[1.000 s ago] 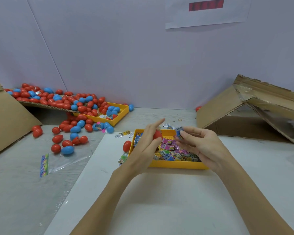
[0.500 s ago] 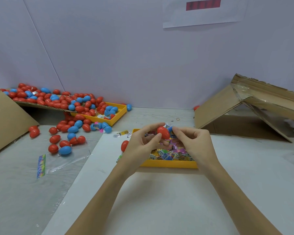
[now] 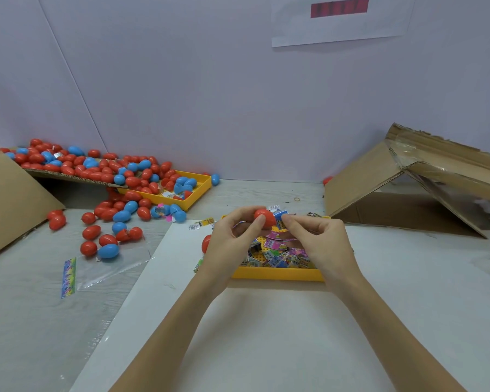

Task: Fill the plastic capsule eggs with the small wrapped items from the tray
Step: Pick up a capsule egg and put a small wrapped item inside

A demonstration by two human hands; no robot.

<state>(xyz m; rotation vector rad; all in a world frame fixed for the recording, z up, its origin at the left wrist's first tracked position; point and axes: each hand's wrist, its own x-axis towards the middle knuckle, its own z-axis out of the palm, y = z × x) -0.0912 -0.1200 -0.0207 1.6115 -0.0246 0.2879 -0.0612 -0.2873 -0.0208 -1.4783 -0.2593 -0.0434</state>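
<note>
Your left hand [image 3: 232, 239] grips a red egg [image 3: 265, 218] above the far end of the yellow tray [image 3: 277, 274]; your right hand [image 3: 320, 241] pinches a blue wrapped item [image 3: 280, 215] against it

No legible text before me, red strip on the wall sheet [image 3: 339, 21] blurred, wrapper print [image 3: 277, 257] too small.

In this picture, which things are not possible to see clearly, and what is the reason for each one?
All in the head view:
- Red egg: whether it is already filled or fully closed; left hand and right hand cover its seam.
- Blue wrapped item: print too small, partly behind the right fingers.
- Yellow tray: both side walls hidden by the hands.
- Paper on the wall: red label blurred, top cut off by the edge.
</note>
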